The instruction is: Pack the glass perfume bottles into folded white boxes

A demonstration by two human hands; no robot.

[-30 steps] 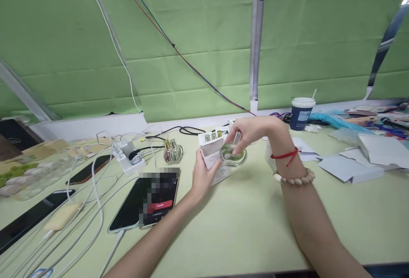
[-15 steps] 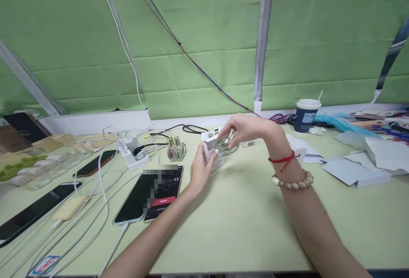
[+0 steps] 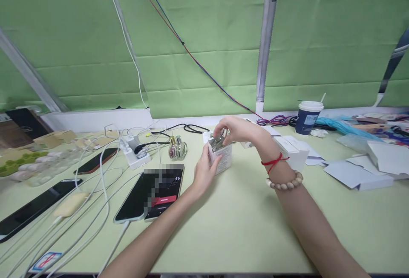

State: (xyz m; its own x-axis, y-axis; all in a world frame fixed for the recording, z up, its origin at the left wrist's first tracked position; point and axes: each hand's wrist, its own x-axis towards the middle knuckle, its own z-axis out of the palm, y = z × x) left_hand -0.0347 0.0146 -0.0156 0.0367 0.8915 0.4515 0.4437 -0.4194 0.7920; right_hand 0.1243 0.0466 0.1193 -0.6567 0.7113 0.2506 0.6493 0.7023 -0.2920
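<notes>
My left hand (image 3: pixel 204 173) grips a small white carton (image 3: pixel 223 159) standing on the pale green table (image 3: pixel 243 222), fingers wrapped round its left side. My right hand (image 3: pixel 238 131) is above the carton's open top, fingers pinched on a small round glass bottle (image 3: pixel 218 143) with a silver cap, which sits mostly inside the carton. A red cord and a bead bracelet (image 3: pixel 285 182) circle my right wrist.
Two small bottles (image 3: pixel 177 148) stand left of the carton. A phone (image 3: pixel 150 192) on a cable lies near my left forearm, more phones and white cables with a power strip (image 3: pixel 137 154) further left. A paper cup (image 3: pixel 307 117) and flat white cartons (image 3: pixel 358 171) lie to the right.
My right hand has carried the glass bottle from beside the carton to its open top and lowered it in. The left hand stayed on the carton.
</notes>
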